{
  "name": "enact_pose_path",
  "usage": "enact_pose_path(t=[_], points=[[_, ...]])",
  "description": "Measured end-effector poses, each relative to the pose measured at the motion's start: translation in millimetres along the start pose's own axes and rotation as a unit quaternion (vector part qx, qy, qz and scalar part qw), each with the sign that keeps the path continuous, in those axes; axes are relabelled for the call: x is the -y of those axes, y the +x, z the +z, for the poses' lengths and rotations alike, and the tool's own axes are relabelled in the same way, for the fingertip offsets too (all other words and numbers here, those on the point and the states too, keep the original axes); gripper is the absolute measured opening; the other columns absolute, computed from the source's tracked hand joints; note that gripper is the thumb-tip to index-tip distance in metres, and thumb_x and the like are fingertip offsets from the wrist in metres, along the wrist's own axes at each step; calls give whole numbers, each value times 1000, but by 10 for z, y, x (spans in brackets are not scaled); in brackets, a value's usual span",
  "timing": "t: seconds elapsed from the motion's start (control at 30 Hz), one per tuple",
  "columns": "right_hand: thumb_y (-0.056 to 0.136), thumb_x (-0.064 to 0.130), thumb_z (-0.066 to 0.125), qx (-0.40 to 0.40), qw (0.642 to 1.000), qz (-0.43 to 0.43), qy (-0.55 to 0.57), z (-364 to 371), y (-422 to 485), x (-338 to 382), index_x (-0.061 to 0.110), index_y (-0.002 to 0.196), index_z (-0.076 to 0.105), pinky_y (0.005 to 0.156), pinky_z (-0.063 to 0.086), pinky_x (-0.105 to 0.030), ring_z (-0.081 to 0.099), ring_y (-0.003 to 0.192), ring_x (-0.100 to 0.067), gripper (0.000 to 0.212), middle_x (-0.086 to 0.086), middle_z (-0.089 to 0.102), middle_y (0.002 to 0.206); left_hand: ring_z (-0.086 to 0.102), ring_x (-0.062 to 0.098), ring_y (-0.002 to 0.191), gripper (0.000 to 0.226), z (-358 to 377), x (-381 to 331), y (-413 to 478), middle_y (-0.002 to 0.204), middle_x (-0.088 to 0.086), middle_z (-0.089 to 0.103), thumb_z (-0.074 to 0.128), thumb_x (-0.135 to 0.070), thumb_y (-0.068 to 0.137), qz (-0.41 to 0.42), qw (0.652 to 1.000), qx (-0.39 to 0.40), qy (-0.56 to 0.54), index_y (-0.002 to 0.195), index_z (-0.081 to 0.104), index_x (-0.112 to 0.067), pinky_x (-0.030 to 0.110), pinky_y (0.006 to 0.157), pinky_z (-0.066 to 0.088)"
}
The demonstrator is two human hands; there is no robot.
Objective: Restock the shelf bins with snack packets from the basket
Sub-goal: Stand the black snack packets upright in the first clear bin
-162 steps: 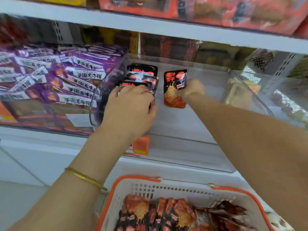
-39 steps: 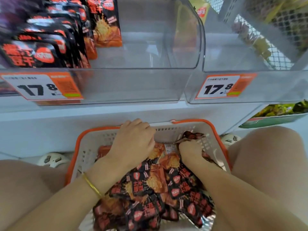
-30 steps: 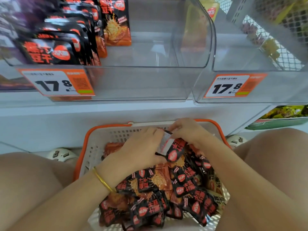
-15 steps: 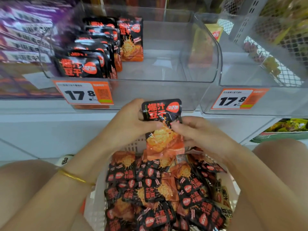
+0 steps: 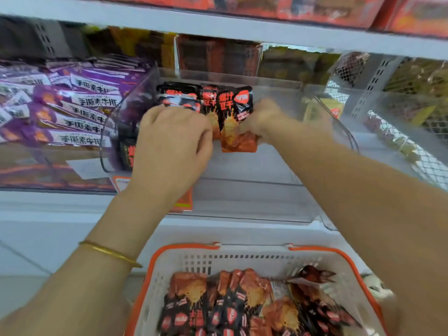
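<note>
Together both arms stretch up and forward into the clear shelf bin (image 5: 339,132). The right hand (image 5: 264,120) pinches the lower right edge of a black-and-orange snack packet (image 5: 236,112), held upright against the row of matching packets (image 5: 179,93) at the bin's left. The left hand (image 5: 172,144) lies knuckles-up over that row with fingers bent and tips hidden; whether it grips them cannot be told. The basket (image 5: 242,257) sits below.

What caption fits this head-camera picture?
Right hand holds a black-and-orange snack packet upright in the clear shelf bin; left hand rests on the row of packets; basket sits below.
</note>
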State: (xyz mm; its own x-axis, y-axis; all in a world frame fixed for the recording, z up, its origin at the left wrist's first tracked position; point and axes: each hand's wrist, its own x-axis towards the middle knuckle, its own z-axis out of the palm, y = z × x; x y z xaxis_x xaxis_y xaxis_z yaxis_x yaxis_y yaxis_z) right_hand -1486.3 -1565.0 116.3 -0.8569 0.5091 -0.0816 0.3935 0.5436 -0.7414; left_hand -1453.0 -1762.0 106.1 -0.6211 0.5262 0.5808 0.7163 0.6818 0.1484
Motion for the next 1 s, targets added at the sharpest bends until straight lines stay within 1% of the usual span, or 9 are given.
enact_pose_path(t=[0.07, 0.17, 0.3, 0.57, 0.67, 0.73, 0.8, 0.9, 1.0], points=[[71, 16, 82, 20, 1000, 16, -18, 181, 273, -73, 3, 124, 56, 95, 49, -43, 59, 113, -30, 61, -13, 61, 121, 58, 23, 97, 30, 87, 37, -38, 90, -5, 65, 35, -31, 85, 5, 999, 32, 29, 82, 64, -21, 42, 106, 24], [75, 28, 79, -25, 996, 6, -80, 341, 528, -139, 7, 119, 59, 90, 51, -37, 61, 108, -29, 53, -11, 64, 117, 58, 22, 102, 39, 151, 88, -71, 95, -4, 67, 31, -32, 83, 12, 999, 40, 25, 83, 67, -19, 45, 110, 17], [81, 36, 73, -81, 989, -23, -124, 470, 637, -117, 10, 116, 60, 84, 50, -36, 62, 104, -29, 45, -9, 65, 114, 60, 23, 100, 38, 184, 73, -70, 92, -3, 68, 33, -31, 82, 23, 999, 38, 25, 82, 68, -16, 45, 109, 16], [83, 31, 71, -79, 992, -8, -94, 606, 694, -53, 2, 121, 46, 77, 41, -30, 57, 111, -27, 54, -12, 60, 119, 61, 21, 97, 33, 189, 82, -84, 91, -5, 67, 37, -30, 83, 25, 999, 23, 8, 80, 68, -18, 42, 110, 18], [83, 33, 71, -45, 994, 6, -99, 519, 621, -24, 6, 93, 47, 79, 50, -29, 60, 104, -25, 38, -10, 60, 111, 60, 23, 98, 30, 180, 92, -90, 91, -4, 67, 40, -27, 84, 27, 1000, -8, -8, 83, 67, -16, 43, 111, 20], [87, 32, 67, -11, 993, 11, -113, 389, 471, 39, 12, 70, 38, 62, 47, -23, 61, 90, -22, 39, -8, 62, 99, 60, 25, 100, 25, 153, 77, -101, 94, -2, 68, 43, -22, 85, 40, 998, -42, -13, 88, 67, -14, 44, 110, 25], [88, 24, 65, -20, 992, -17, -122, 214, 194, 101, 10, 71, 39, 53, 42, -23, 56, 75, -19, 35, -7, 55, 84, 60, 27, 99, 23, 108, 4, -139, 97, -1, 68, 48, -17, 84, 64, 993, -94, -15, 93, 68, -13, 43, 107, 30], [82, 2, 67, -63, 990, -117, 53, -114, -533, 69, 14, 79, 42, 74, 56, -41, 66, 82, -31, 27, -12, 59, 84, 60, 28, 93, 24, 32, -253, -302, 100, -3, 69, 50, -12, 81, 90, 982, -157, -58, 94, 70, -12, 38, 90, 34], [83, -9, 62, -15, 965, -175, 192, -471, -1513, -223, 11, 76, 48, 61, 59, -37, 68, 61, -25, 25, -11, 56, 64, 56, 26, 87, 23, 81, -568, -572, 96, -2, 69, 50, -9, 79, 117, 977, -133, -121, 91, 70, -11, 35, 78, 32]])
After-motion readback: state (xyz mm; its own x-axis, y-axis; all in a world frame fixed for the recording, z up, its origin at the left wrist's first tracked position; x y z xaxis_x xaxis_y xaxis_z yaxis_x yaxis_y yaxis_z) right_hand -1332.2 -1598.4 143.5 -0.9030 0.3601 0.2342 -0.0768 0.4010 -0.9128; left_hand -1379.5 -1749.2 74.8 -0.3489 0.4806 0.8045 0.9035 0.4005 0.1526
